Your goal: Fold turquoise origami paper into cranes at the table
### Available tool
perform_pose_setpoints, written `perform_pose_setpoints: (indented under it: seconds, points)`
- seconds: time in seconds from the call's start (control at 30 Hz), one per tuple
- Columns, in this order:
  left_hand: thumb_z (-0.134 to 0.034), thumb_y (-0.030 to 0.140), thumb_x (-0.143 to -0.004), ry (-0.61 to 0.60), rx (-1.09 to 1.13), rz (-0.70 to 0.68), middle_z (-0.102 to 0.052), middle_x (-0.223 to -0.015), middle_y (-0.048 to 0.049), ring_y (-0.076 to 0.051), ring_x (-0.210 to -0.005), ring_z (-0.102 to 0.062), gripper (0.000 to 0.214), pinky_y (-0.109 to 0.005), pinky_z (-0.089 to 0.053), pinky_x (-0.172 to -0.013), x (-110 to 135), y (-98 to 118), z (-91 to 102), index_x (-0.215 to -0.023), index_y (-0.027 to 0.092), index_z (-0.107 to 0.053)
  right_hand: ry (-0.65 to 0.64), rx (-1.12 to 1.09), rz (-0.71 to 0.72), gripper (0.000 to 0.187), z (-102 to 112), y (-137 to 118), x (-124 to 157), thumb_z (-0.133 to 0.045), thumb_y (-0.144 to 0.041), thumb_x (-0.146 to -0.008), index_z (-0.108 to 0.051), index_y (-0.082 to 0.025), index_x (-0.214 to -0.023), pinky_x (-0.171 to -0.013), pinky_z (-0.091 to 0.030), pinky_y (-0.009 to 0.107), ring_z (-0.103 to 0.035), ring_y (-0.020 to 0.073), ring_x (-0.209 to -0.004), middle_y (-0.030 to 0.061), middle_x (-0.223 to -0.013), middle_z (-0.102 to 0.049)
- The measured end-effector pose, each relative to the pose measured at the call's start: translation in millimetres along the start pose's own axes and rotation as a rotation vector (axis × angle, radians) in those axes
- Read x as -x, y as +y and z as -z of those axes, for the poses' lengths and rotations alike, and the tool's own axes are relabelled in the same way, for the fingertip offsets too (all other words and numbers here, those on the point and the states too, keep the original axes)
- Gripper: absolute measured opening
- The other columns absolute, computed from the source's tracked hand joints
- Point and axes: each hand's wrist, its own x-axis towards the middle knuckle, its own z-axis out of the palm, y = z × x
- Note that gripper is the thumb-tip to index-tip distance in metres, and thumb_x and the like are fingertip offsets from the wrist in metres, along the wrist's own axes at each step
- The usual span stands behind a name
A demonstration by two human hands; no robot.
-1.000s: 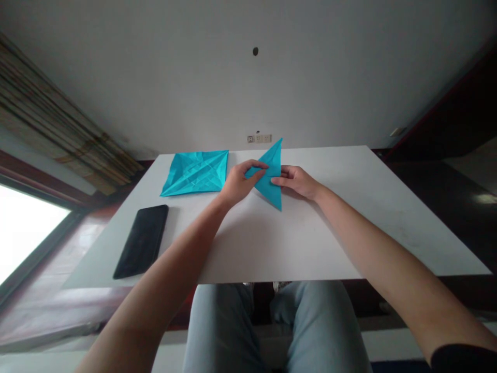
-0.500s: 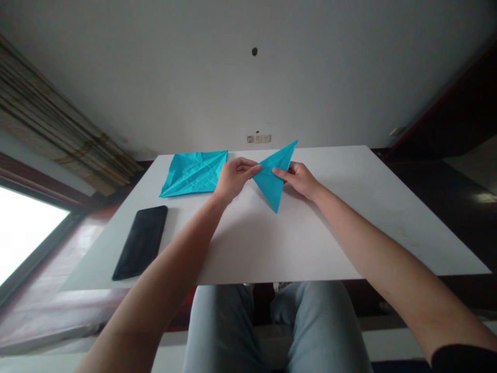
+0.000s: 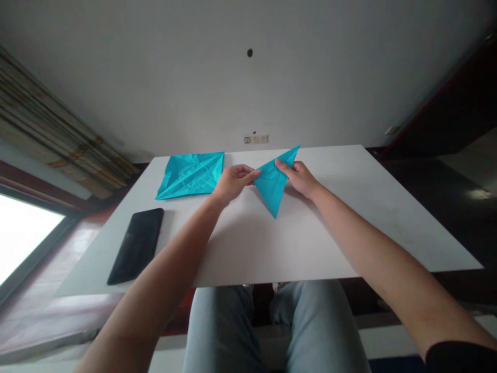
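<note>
A blue paper folded into a pointed triangle (image 3: 272,185) is held just above the white table (image 3: 272,243), one tip pointing toward me and another up to the right. My left hand (image 3: 232,182) pinches its left corner with closed fingers. My right hand (image 3: 298,177) pinches its upper right edge, fingers closed on the paper. Both forearms reach in from the near edge.
A second blue sheet (image 3: 191,174), creased and lying flat, rests at the table's far left. A black phone (image 3: 136,244) lies face down near the left front edge. A wall with sockets (image 3: 256,139) stands behind the table; my knees are under the front edge.
The folded paper has turned clockwise between my hands: its top tip swung from straight up to the upper right. My right hand moved up along the edge.
</note>
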Motion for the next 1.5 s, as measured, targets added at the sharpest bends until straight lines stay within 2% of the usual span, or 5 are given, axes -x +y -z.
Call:
perform_pose_setpoints:
  seconds: [0.3, 0.6, 0.83, 1.1, 1.5]
  points:
    - [-0.104, 0.086, -0.062, -0.01, -0.039, -0.016, -0.084, -0.082, -0.0079, -0.017, -0.074, -0.075, 0.073, -0.03, -0.065, -0.071, -0.5, -0.3, 3.6, -0.083, 0.02, -0.081, 0.233, -0.054, 0.063, 0.091, 45.3, -5.1, -18.7, -0.057, -0.111, -0.086, -0.086, -0.028, -0.11, -0.062, -0.048, 0.034, -0.065, 0.0192, -0.071, 0.004, -0.079, -0.072]
    - [-0.104, 0.086, -0.062, -0.02, -0.023, -0.002, -0.085, -0.082, -0.0085, -0.017, -0.074, -0.076, 0.075, -0.029, -0.064, -0.072, -0.2, 0.0, -2.0, -0.084, 0.018, -0.081, -0.193, -0.016, -0.059, 0.07, 8.1, -2.2, 0.9, -0.096, -0.094, -0.068, -0.084, -0.028, -0.086, -0.093, -0.064, 0.046, -0.077, 0.0281, -0.093, 0.0043, -0.092, -0.085]
    - [-0.102, 0.084, -0.069, 0.004, -0.055, -0.03, -0.083, -0.08, -0.0078, -0.018, -0.074, -0.076, 0.07, -0.028, -0.06, -0.067, -0.7, -1.2, -1.9, -0.085, 0.019, -0.081, 0.193, -0.041, -0.004, 0.082, 27.5, 5.4, -16.2, -0.072, -0.109, -0.079, -0.075, -0.027, -0.079, -0.072, -0.055, 0.037, -0.067, 0.0208, -0.075, 0.0049, -0.082, -0.077]
    - [-0.101, 0.065, -0.085, 0.128, 0.062, -0.016, -0.08, -0.085, -0.0028, -0.013, -0.076, -0.073, 0.05, -0.027, -0.065, -0.077, -6.9, 0.6, -0.3, -0.09, 0.021, -0.079, -0.215, -0.128, -0.065, 0.066, 13.4, -10.4, 2.1, -0.098, -0.087, -0.071, -0.079, -0.025, -0.083, -0.082, -0.059, 0.037, -0.066, 0.0199, -0.08, 0.0016, -0.083, -0.075]
    - [-0.096, 0.067, -0.093, 0.078, 0.226, 0.103, -0.072, -0.082, 0.0009, -0.011, -0.069, -0.068, 0.049, -0.026, -0.064, -0.078, -7.7, 1.6, 2.4, -0.094, 0.023, -0.074, -0.211, -0.168, 0.038, 0.057, 8.0, -12.9, 0.9, -0.11, -0.069, -0.067, -0.086, -0.027, -0.098, -0.077, -0.06, 0.034, -0.068, 0.018, -0.08, 0.0004, -0.09, -0.08]
